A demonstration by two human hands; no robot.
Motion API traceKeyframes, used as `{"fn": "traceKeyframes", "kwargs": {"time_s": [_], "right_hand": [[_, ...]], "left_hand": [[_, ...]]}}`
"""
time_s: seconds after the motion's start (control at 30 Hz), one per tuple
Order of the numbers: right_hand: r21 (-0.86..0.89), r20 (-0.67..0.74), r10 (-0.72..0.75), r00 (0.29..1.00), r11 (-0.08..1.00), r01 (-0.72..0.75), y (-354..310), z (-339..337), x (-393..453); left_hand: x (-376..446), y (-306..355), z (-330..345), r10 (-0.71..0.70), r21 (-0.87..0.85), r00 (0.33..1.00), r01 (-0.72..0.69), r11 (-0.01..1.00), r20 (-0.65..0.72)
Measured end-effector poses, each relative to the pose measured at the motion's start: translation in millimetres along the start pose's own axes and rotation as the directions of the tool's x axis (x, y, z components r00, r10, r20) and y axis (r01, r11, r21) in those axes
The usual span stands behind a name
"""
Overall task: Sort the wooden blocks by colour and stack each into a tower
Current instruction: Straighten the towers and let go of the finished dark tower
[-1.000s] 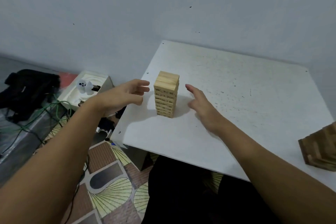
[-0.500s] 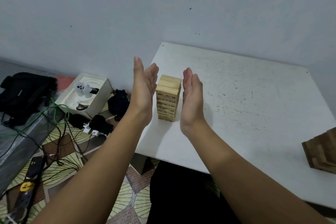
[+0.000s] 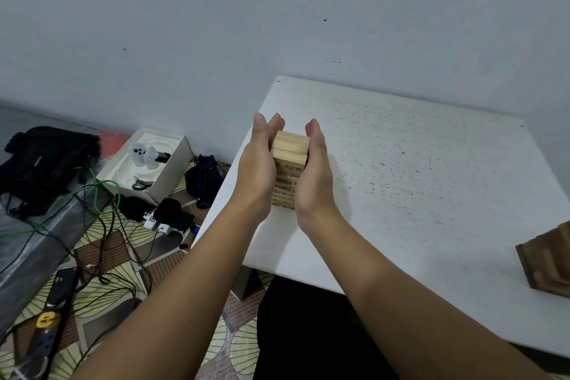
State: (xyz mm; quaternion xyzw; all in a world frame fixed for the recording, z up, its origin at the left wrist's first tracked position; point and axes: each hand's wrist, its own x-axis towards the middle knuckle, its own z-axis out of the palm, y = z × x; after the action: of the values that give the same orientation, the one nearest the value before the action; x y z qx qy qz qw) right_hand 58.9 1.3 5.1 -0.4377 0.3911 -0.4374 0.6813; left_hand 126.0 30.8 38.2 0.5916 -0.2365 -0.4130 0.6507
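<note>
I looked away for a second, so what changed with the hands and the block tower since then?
Both hands closed in: the left hand and right hand now press flat against opposite sides of the light wooden block tower. The tower stays upright on the white table; the dark block stack is unmoved.

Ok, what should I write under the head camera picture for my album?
Two flat hands, left hand and right hand, press the sides of a light wooden block tower on a white table.

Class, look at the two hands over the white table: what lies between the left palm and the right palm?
In the head view, the light wooden block tower stands between the left hand and right hand, both flat against its sides on the white table.
</note>
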Motion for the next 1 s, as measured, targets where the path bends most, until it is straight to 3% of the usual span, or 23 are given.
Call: {"fn": "traceKeyframes", "kwargs": {"time_s": [0.23,0.37,0.43,0.5,0.6,0.67,0.73,0.83,1.0], "right_hand": [[-0.015,-0.005,0.006,1.0,1.0,-0.006,-4.6,2.3,-6.0],[-0.111,0.0,-0.098,0.995,0.989,0.097,-13.0,-19.5,-7.5],[-0.191,0.024,-0.125,0.992,0.973,0.128,-11.8,-42.7,-5.6],[-0.347,0.086,-0.121,0.989,0.927,0.144,-10.2,-66.5,-3.2],[-0.675,0.251,-0.025,0.968,0.712,0.193,-8.5,-94.8,1.3],[-0.826,0.328,0.081,0.941,0.508,0.244,-8.5,-103.0,4.3],[-0.883,0.35,0.143,0.926,0.382,0.274,-6.9,-103.7,8.5],[-0.907,0.349,0.151,0.925,0.302,0.293,-2.4,-99.2,13.7],[-0.919,0.315,0.081,0.946,0.276,0.283,7.8,-95.3,17.1]], "left_hand": [[2.0,-2.8,-3.7,-0.007,-0.02,1.0,0.007,1.0,0.029],[14.9,-6.1,-26.3,0.014,-0.032,0.998,-0.013,0.999,0.056],[23.7,-6.3,-48.1,0.025,0.042,0.999,-0.026,0.999,0.028],[32.7,-7.6,-72.9,0.005,0.25,0.996,-0.026,0.968,0.085],[39.3,-7.9,-103.0,-0.162,0.634,0.934,-0.083,0.769,0.318],[41.0,-3.5,-108.2,-0.284,0.783,0.883,-0.135,0.607,0.373],[43.6,-0.4,-103.4,-0.331,0.871,0.869,-0.196,0.451,0.367],[52.0,-3.7,-92.7,-0.331,0.907,0.865,-0.271,0.323,0.376],[65.0,-19.2,-87.5,-0.295,0.907,0.869,-0.321,0.273,0.397]]}}
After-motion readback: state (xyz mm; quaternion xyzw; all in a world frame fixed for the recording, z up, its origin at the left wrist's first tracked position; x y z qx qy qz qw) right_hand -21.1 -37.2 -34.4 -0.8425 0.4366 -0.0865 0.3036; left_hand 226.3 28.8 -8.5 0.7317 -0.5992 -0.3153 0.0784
